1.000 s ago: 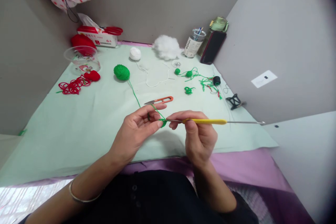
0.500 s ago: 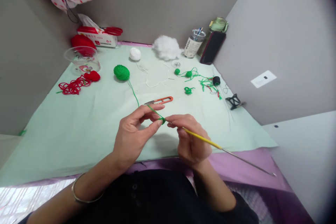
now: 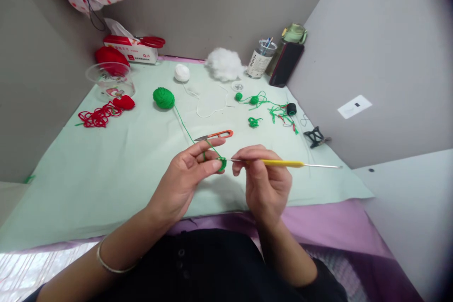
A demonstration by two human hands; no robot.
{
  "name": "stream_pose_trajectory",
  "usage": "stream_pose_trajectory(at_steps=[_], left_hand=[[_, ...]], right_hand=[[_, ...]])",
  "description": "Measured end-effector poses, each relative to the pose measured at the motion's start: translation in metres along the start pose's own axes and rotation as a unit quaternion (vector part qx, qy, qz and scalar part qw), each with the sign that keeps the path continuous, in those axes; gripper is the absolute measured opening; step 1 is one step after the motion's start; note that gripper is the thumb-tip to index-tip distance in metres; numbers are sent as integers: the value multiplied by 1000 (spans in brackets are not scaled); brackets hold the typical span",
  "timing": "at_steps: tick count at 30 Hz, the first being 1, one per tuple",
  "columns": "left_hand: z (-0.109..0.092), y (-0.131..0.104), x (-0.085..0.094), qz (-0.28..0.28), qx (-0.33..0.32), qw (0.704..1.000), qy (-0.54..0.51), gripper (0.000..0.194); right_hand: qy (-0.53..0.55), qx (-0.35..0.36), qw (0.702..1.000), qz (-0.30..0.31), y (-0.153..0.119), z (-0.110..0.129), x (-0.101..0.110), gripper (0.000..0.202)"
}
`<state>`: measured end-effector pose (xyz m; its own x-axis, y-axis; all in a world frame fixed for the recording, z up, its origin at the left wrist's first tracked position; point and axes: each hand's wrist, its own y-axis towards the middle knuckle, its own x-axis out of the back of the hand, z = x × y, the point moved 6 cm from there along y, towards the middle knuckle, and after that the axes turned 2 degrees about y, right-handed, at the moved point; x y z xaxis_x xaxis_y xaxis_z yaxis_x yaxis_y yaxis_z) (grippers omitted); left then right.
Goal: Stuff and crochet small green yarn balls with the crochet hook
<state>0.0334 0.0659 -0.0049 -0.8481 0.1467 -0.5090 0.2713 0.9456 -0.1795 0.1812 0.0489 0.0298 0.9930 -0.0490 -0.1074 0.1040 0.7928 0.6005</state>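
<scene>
My left hand point(image 3: 186, 172) pinches a small piece of green crochet work point(image 3: 222, 164) between thumb and fingers. Green yarn runs over its raised index finger and back to a green yarn ball point(image 3: 163, 98). My right hand point(image 3: 267, 179) is closed around the yellow grip of a crochet hook point(image 3: 283, 163), held nearly level. The hook's thin metal tip reaches the green piece; whether it sits inside a stitch I cannot tell. Just beyond my left fingers lie orange thread snips point(image 3: 224, 134), partly behind the index finger.
Red yarn point(image 3: 97, 117) and a clear plastic tub point(image 3: 130, 86) lie left. A tissue box point(image 3: 141, 54), white yarn ball point(image 3: 182, 73) and white stuffing point(image 3: 225, 63) stand behind. Green scraps point(image 3: 254, 122), a black thread spool point(image 3: 291, 109), a pen cup point(image 3: 261, 60) and a phone point(image 3: 287, 63) are right.
The crochet hook has swung from slanting down rightward to nearly level, and my right hand has turned with it. More of the green piece shows now. My left hand still pinches it.
</scene>
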Motion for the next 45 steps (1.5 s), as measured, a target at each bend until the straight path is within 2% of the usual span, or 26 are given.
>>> stream_pose_trajectory(at_steps=[3,7,11,13,16,18,21,24,28,31,34,39,42,45], left_hand=[[-1,-1,-2,5,-30,999,38,37],[0,0,0,-12,-52,997,50,36],[12,4,-1,20,31,998,-58,36],[14,5,-1,37,57,993,-92,28],[9,6,3,27,28,996,-82,16],[6,5,3,18,7,999,-47,17],[5,2,1,4,-12,1000,4,28],[3,0,2,-7,-26,999,33,37],[1,-1,3,-5,-31,998,54,31],[0,-1,3,3,-38,997,67,26],[-1,-1,4,6,-50,996,74,25],[-3,-3,8,-11,-79,991,107,25],[-7,-5,8,-48,-110,982,142,26],[-8,-6,6,-77,-123,980,137,36]], right_hand=[[-13,1,1000,22,1,-1,-7,23],[-128,59,989,38,-7,0,-10,27],[-246,141,957,59,-15,5,-11,33],[-200,105,973,36,-10,3,-5,28],[-42,8,999,-14,-1,-4,3,24],[20,-30,999,-2,2,-7,-1,21],[26,-51,998,30,1,-10,-6,19],[50,-88,995,16,-2,-18,-2,18],[132,-143,981,10,-4,-28,2,17],[147,-144,979,20,-2,-26,1,19],[106,-117,987,28,-1,-19,2,21],[-57,-11,996,69,-2,1,2,23],[-144,70,981,112,-6,8,-4,26],[-251,170,945,122,-14,10,-13,27]])
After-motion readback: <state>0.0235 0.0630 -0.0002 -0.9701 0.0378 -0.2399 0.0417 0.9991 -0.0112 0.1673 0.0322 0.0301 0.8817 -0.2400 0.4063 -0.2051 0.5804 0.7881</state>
